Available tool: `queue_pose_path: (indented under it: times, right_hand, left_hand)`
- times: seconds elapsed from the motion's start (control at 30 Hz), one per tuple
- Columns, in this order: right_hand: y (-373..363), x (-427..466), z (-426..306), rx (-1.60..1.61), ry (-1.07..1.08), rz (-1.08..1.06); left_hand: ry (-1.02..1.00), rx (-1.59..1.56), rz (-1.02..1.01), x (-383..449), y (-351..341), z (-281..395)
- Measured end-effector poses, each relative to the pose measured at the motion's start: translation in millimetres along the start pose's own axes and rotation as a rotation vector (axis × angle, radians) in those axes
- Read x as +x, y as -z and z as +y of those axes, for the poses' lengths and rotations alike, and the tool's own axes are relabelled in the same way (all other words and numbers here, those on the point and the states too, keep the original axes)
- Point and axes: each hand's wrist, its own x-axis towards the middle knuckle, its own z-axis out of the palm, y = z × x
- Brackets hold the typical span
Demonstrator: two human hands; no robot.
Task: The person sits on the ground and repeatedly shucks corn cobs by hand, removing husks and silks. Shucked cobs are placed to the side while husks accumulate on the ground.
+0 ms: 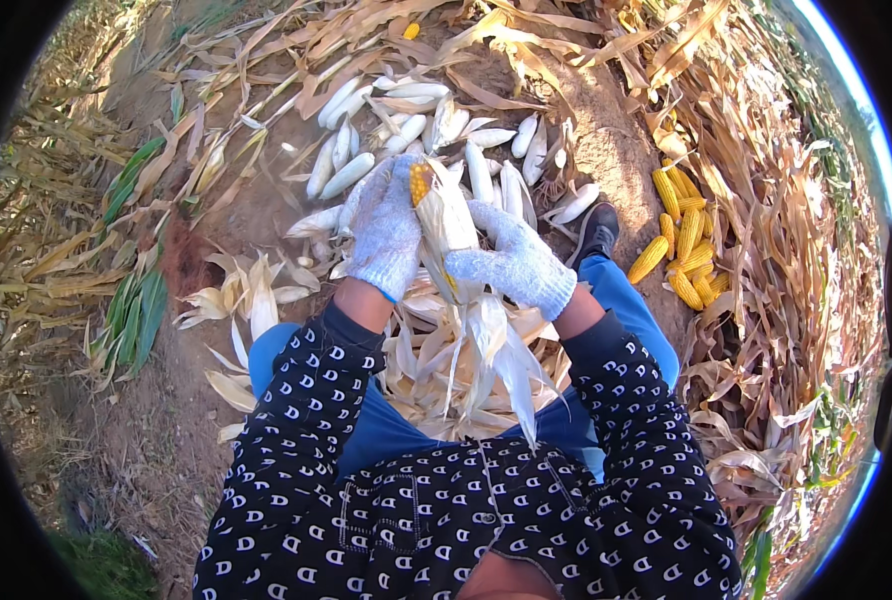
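Note:
A partly husked ear of corn (446,214) is held upright between my two gloved hands, yellow kernels showing at its upper left and pale husk round the rest. My left hand (388,225), in a light knitted glove, grips its left side. My right hand (517,259), in a like glove, closes on the lower right side with the thumb across it. Long peeled husk strips (495,349) hang from its lower end over a heap of loose husks (423,367) between my legs.
Unpeeled pale ears (348,176) lie scattered on the soil beyond my hands. Bare yellow cobs (690,240) are piled at the right, beside my shoe (600,229) and a bank of dry corn stalks (776,300). Green leaves (135,315) lie at the left.

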Motion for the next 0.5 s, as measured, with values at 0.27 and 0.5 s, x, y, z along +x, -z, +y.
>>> queue_pose_path:
  times: [0.27,0.5]
  right_hand:
    - [-24,5,11,0.043,-0.019,0.291]
    - [-37,8,24,0.482,-0.019,0.421]
  left_hand:
    - [0.036,-0.365,0.284,7,-19,11]
    - [0.151,-0.584,0.337,9,-27,7]
